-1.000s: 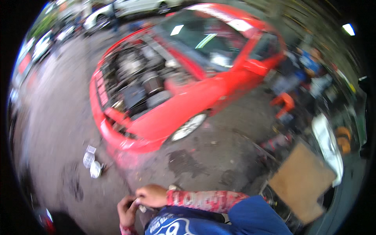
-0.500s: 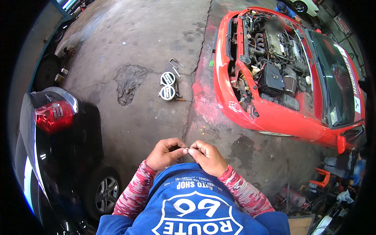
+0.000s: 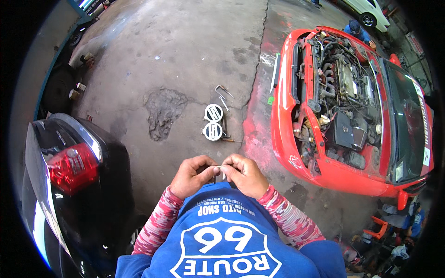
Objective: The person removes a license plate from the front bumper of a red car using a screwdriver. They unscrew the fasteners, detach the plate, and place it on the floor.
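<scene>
My left hand [image 3: 189,177] and my right hand [image 3: 248,177] meet fingertip to fingertip just in front of my blue shirt. Between them they pinch a small, thin, pale piece [image 3: 220,166], too small to name. Thumbs and fingers of both hands are closed, and a dark bit shows below the left fingertips. Beyond my hands, two round lamps with white-and-black covers [image 3: 213,131] lie on the concrete floor. A bent metal rod tool [image 3: 224,91], a small wrench [image 3: 225,103] and a thin screwdriver [image 3: 232,140] lie around them.
At right stands a red car [image 3: 340,169] with its engine bay exposed; a person in blue [image 3: 356,30] bends at its far side. A black car [image 3: 95,199] with a red tail light is close on my left. The floor has a rough broken patch [image 3: 164,111].
The view has shifted, so the floor tools and the red car appear lower and farther right. My hands stay together, and the pale piece between the fingertips shows more clearly.
</scene>
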Demonstrator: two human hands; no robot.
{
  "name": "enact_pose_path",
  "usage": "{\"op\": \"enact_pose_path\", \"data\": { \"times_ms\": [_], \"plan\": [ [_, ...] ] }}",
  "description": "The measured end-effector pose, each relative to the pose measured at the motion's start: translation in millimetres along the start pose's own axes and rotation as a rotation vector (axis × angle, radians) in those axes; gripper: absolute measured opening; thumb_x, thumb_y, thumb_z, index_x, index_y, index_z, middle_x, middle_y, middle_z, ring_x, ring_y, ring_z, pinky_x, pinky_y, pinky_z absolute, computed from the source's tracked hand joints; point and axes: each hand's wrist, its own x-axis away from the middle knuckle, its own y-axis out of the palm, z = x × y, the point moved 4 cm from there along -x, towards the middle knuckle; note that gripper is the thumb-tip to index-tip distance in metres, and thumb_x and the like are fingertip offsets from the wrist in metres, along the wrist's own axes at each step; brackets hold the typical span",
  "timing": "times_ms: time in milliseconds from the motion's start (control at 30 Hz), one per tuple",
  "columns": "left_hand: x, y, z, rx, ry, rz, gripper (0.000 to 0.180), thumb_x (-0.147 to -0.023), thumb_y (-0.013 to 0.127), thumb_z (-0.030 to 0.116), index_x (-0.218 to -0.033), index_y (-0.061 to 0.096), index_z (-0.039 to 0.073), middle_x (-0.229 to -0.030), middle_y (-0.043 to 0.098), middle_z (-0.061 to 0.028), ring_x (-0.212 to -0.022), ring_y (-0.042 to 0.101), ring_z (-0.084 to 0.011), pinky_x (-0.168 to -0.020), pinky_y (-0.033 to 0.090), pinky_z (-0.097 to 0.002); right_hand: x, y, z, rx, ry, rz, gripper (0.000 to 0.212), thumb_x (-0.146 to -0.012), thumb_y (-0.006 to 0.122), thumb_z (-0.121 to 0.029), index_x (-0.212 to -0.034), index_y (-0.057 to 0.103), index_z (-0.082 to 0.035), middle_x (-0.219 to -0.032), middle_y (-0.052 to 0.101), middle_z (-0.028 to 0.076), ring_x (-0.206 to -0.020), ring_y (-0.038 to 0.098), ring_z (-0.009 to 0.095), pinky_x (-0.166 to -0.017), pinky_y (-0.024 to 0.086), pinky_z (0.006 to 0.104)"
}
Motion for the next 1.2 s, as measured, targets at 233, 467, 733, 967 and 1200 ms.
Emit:
{"op": "enact_pose_path", "data": {
  "times_ms": [233, 467, 733, 967, 1200],
  "plan": [
    [-86, -108, 22, 0.074, 0.051, 0.042, 0.013, -0.096, 0.065, 0.011, -0.099, 0.065, -0.002, -0.082, 0.067, -0.0036, -0.073, 0.063, -0.0090, -0.065, 0.051, -0.0237, -144, 19, -37, 0.048, -0.005, -0.114, 0.011, -0.094, 0.064, -0.010, -0.092, 0.061, 0.000, -0.075, 0.061, -0.002, -0.068, 0.053, 0.002, -0.057, 0.043, 0.0214],
    [-218, -264, 54, 0.063, 0.053, -0.052, 0.010, -0.094, 0.065, 0.006, -0.100, 0.064, -0.002, -0.087, 0.068, -0.0032, -0.080, 0.063, -0.0081, -0.071, 0.051, -0.0235, -338, 46, -58, 0.031, 0.028, 0.003, 0.014, -0.094, 0.064, -0.013, -0.088, 0.063, 0.001, -0.070, 0.059, -0.003, -0.063, 0.052, 0.002, -0.054, 0.042, 0.0213],
    [-334, -389, 164, -0.230, 0.154, -0.171, 0.005, -0.091, 0.068, 0.004, -0.093, 0.067, -0.001, -0.085, 0.065, -0.0007, -0.076, 0.057, -0.0056, -0.066, 0.047, -0.0218, -482, 56, -135, -0.007, -0.116, 0.098, 0.014, -0.094, 0.065, -0.012, -0.090, 0.062, 0.001, -0.074, 0.063, 0.000, -0.068, 0.055, 0.003, -0.058, 0.043, 0.0219],
    [-425, -383, 196, -0.110, 0.015, -0.262, 0.008, -0.096, 0.062, 0.008, -0.097, 0.061, 0.000, -0.081, 0.067, -0.0040, -0.072, 0.062, -0.0084, -0.062, 0.049, -0.0223, -552, -2, -147, -0.141, -0.154, 0.207, 0.016, -0.093, 0.065, -0.014, -0.087, 0.063, 0.001, -0.069, 0.063, 0.003, -0.063, 0.055, 0.005, -0.055, 0.043, 0.0252],
    [-589, -355, 231, -0.314, 0.001, -0.553, 0.012, -0.097, 0.062, 0.011, -0.097, 0.061, -0.001, -0.084, 0.069, -0.0066, -0.073, 0.067, -0.0117, -0.061, 0.052, -0.0234, -621, -107, -137, -0.268, -0.193, 0.373, 0.015, -0.095, 0.063, -0.014, -0.088, 0.061, -0.001, -0.068, 0.059, -0.001, -0.063, 0.050, 0.003, -0.056, 0.040, 0.0239]
  ]
}}
